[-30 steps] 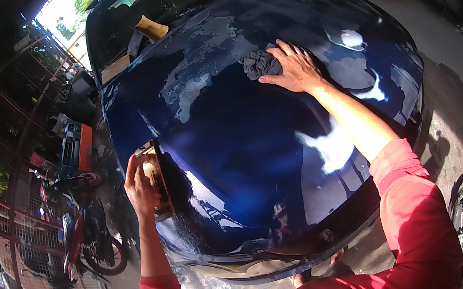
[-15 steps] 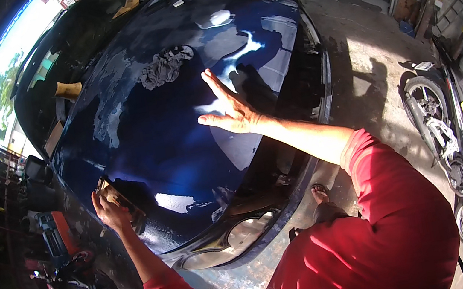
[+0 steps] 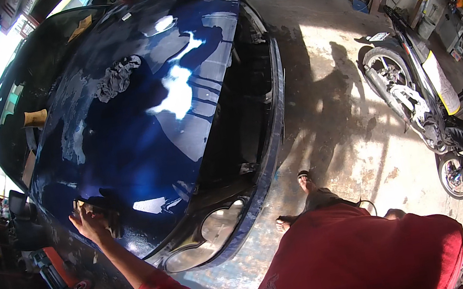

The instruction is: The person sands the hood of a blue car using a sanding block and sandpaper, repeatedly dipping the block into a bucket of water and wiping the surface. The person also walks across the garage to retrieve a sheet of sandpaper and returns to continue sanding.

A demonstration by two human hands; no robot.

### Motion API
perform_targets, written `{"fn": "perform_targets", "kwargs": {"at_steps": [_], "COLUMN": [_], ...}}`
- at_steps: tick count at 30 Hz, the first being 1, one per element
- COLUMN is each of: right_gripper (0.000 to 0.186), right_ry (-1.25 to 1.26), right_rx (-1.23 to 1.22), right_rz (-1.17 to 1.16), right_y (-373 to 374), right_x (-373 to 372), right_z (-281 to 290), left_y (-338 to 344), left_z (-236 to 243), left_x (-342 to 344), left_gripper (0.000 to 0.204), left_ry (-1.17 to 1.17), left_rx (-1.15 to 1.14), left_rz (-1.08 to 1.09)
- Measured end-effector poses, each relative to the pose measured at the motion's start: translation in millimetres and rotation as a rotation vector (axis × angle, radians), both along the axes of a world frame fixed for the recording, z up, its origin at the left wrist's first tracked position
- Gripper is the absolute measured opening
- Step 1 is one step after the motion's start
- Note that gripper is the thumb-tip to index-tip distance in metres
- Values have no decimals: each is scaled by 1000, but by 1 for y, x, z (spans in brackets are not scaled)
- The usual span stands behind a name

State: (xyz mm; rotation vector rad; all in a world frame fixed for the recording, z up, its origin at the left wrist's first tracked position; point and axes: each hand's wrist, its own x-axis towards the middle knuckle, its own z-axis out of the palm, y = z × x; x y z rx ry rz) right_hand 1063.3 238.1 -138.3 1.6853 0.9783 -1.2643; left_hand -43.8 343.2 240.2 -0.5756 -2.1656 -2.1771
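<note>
Noted the left hand (image 3: pixel 93 225) at the near left corner of a glossy dark blue car hood with dull grey patches (image 3: pixel 115 135). Found its fingers (image 3: pixel 82 213) curled over a brown, box-shaped block (image 3: pixel 110 218) and closed on its left part. Cannot tell the thumb's exact position, nor the state of the right hand's fingers, with none showing. Located the block against the hood, just left of a bright sunlit patch (image 3: pixel 150 206), with its detail partly lost in shadow. Recorded a crumpled dark grey cloth (image 3: pixel 119 77) lying farther across the hood, well apart from the block. Logged a small white rectangular piece (image 3: pixel 126 16) near the hood's far end. Saw a curved yellow-brown piece (image 3: pixel 35 118) and a creased tan sheet (image 3: pixel 81 27) by the dark windshield (image 3: pixel 21 81) at left. Observed a hazy, two-lobed headlight (image 3: pixel 223 223) along the near edge. Sighted a dark motorcycle with a pale side panel (image 3: pixel 441 84) standing at right on a stained concrete floor (image 3: pixel 277 13).
</note>
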Motion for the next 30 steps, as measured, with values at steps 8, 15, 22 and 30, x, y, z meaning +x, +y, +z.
{"fn": "perform_targets", "kwargs": {"at_steps": [8, 15, 22, 30], "right_gripper": [64, 72, 79, 54], "right_ry": [246, 580, 301, -21], "right_rx": [734, 877, 710, 863], "right_rz": [-339, -163, -153, -588], "right_y": [152, 281, 247, 110], "right_x": [-64, -90, 39, 183], "right_z": [-19, 59, 9, -57], "left_y": [-49, 34, 109, 213], "left_z": [34, -66, -305, -369], "left_x": [88, 387, 533, 648], "left_gripper": [69, 50, 58, 55], "left_ry": [475, 214, -352, -242], "left_rx": [-324, -281, -1505, -1702], "left_rz": [338, -735, -1207, -1461]}}
